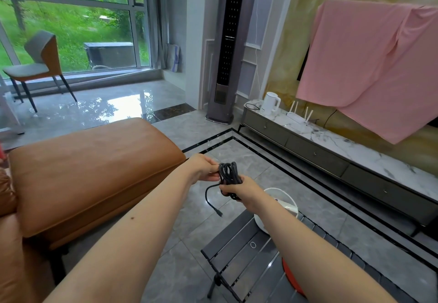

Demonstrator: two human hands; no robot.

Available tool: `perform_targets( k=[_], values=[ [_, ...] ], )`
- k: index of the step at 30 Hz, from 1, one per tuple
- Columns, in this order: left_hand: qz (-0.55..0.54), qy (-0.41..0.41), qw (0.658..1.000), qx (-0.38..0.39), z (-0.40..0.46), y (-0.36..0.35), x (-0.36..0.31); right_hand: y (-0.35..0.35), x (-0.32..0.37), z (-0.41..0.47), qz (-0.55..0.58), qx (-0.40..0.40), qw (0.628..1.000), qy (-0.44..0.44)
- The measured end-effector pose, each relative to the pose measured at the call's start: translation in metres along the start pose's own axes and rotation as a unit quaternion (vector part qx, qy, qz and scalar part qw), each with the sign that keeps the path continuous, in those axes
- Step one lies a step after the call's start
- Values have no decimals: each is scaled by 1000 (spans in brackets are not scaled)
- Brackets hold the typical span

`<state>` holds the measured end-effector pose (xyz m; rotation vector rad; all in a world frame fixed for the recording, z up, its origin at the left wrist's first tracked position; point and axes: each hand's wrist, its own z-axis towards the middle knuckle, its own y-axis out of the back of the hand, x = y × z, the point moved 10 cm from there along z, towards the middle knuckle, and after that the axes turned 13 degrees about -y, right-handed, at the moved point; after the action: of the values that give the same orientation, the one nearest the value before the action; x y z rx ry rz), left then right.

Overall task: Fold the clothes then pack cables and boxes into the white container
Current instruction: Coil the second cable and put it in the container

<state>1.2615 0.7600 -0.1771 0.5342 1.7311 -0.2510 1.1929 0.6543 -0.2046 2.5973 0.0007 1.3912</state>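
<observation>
Both hands were up in front of the person w/ a black cable (228, 176) bundled between them. Left hand (204, 168) pinched the top of the coil, fingers curled round the loops; right hand (239, 189) gripped the lower part of the bundle, fingers wrapped under it. One loose end w/ a small plug hung down below the left hand, not yet tucked in.

The white container (283, 204) sat on the dark slatted bench (239, 243), just beyond and below the right forearm, partly hidden by it. Contents couldn't be made out properly.

Judged step: cable-packing stage, i.e. coiling the cable before it goes in. No clothes near the hands; a pink cloth (369, 65) hung on the wall behind, well apart.

Next move prob. called for winding or tucking the hanging tail into the coil so it wouldn't spring apart, then lowering the bundle to the right and down into the container. Main risk: the loops loosening once one hand let go, esp. w/ that tail free.
</observation>
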Motion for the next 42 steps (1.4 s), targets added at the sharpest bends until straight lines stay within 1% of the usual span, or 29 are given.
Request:
perform_targets(
  k=[3, 5, 8, 10, 12, 14, 16, 17, 18, 20, 22, 26, 31, 36, 39, 42],
  values=[
    [-80, 22, 996, 19, -1, -10, 2, 7, -1, 0, 19, -24, 1000, -2],
    [-109, 26, 993, 26, -1, -16, 1, 11, -2, 0, 42, -39, 998, 5],
    [-127, 11, 992, 21, 1, -18, -2, 14, -1, 1, 74, -51, 996, 14],
    [-118, -12, 993, 1, 2, -13, -3, 16, -3, 1, 81, -59, 995, 11],
    [-73, -44, 996, -23, 3, -5, -2, 19, -6, 2, 86, -76, 993, 3],
    [37, -55, 997, -30, 2, 6, 6, 23, -9, 4, 102, -92, 991, 1],
    [184, -39, 982, 12, -2, 7, 21, 29, -10, 5, 120, -106, 987, 1],
    [237, -23, 970, 47, -4, 4, 32, 31, -11, 6, 127, -112, 986, 1],
    [268, -4, 960, 81, -7, 0, 42, 33, -11, 6, 132, -116, 984, 1],
    [278, 20, 953, 115, -12, -10, 58, 33, -11, 7, 139, -119, 983, 1],
    [264, 12, 958, 113, -13, -19, 64, 29, -12, 9, 145, -111, 983, -4],
    [262, -11, 961, 88, -12, -25, 63, 24, -13, 10, 178, -88, 980, 3],
    [263, -24, 962, 65, -11, -18, 55, 18, -3, 5, 279, -1, 959, 49],
    [269, -55, 962, 11, -8, -9, 37, 22, 1, 1, 317, 30, 946, 61],
    [324, -84, 942, 1, -7, -7, 25, 21, 4, -2, 305, 46, 949, 66],
    [388, -132, 912, -8, -9, -4, 12, 19, 2, -5, 229, 27, 972, 51]
  ],
)
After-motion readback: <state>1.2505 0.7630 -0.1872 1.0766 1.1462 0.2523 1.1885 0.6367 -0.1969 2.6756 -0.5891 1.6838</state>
